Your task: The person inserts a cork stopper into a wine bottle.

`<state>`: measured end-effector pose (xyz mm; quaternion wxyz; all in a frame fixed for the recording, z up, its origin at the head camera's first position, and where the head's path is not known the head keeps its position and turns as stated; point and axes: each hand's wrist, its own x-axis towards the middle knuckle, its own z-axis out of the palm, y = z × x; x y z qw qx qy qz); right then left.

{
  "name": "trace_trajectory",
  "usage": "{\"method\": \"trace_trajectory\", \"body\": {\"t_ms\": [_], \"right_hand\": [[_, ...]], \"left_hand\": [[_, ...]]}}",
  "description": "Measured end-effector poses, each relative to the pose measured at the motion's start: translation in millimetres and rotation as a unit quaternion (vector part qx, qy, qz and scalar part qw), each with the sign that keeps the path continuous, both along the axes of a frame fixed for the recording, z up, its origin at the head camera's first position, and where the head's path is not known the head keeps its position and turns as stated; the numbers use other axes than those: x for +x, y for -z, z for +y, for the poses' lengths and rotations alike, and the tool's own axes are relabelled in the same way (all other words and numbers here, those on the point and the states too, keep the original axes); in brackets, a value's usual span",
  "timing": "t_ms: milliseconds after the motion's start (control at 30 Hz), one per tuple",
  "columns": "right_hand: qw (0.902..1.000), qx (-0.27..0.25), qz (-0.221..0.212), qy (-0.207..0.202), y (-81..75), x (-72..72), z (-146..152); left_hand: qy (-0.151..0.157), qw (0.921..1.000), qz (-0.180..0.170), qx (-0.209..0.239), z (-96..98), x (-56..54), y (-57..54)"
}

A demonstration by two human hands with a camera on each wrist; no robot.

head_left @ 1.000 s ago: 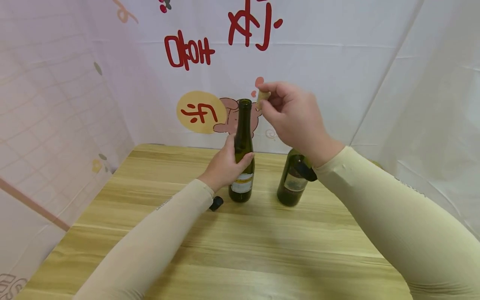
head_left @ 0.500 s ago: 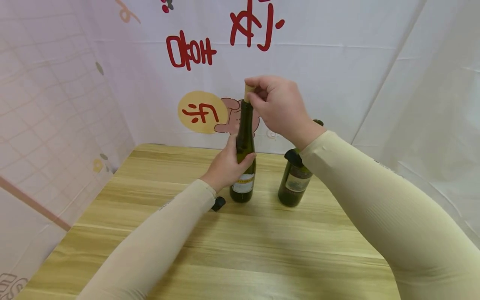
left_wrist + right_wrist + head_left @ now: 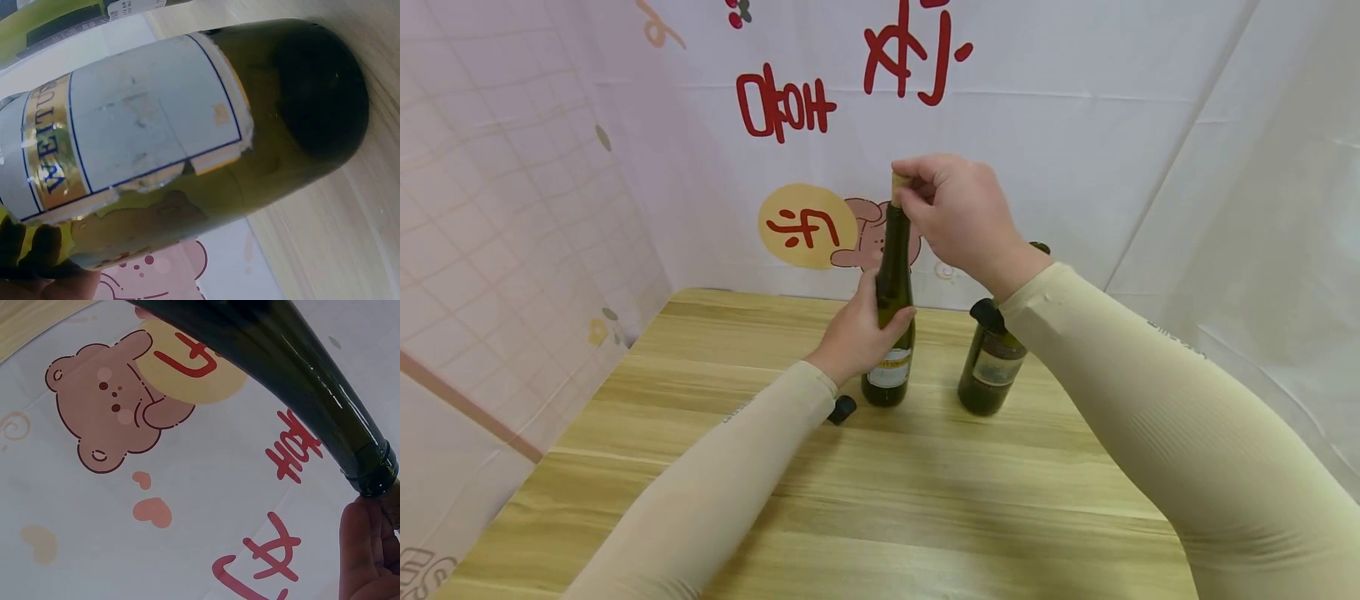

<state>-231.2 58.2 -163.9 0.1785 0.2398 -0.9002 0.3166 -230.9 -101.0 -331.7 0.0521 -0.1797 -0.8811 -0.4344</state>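
Note:
A green glass wine bottle (image 3: 895, 258) stands on the wooden table, its torn pale label (image 3: 144, 119) filling much of the left wrist view. My left hand (image 3: 857, 333) grips its body around the middle, thumb across the near side. Above the bottle's mouth, my right hand (image 3: 958, 208) pinches a tan cork (image 3: 898, 185) between thumb and fingers. The cork stands upright at the mouth, most of its length showing above the rim. In the right wrist view, fingers (image 3: 362, 550) lie right at the bottle's lip (image 3: 375, 478).
A second green bottle (image 3: 991, 375) stands to the right, partly behind the right forearm, with a black object (image 3: 987, 315) at its neck. A small black piece (image 3: 843, 409) lies beside the left wrist. A printed white cloth (image 3: 1037, 142) hangs behind the table (image 3: 970, 508).
My right hand has moved left, bringing the cork from beside the bottle onto its mouth; over the last half second it stays there. My left hand keeps its grip on the bottle.

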Motion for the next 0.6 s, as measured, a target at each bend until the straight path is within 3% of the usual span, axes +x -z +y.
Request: {"method": "trace_trajectory", "body": {"t_ms": [600], "right_hand": [[0.999, 0.041, -0.002, 0.016, 4.9, -4.3, -1]], "left_hand": [[0.015, 0.9996, 0.023, 0.007, -0.1, -10.9, -0.7]]}}
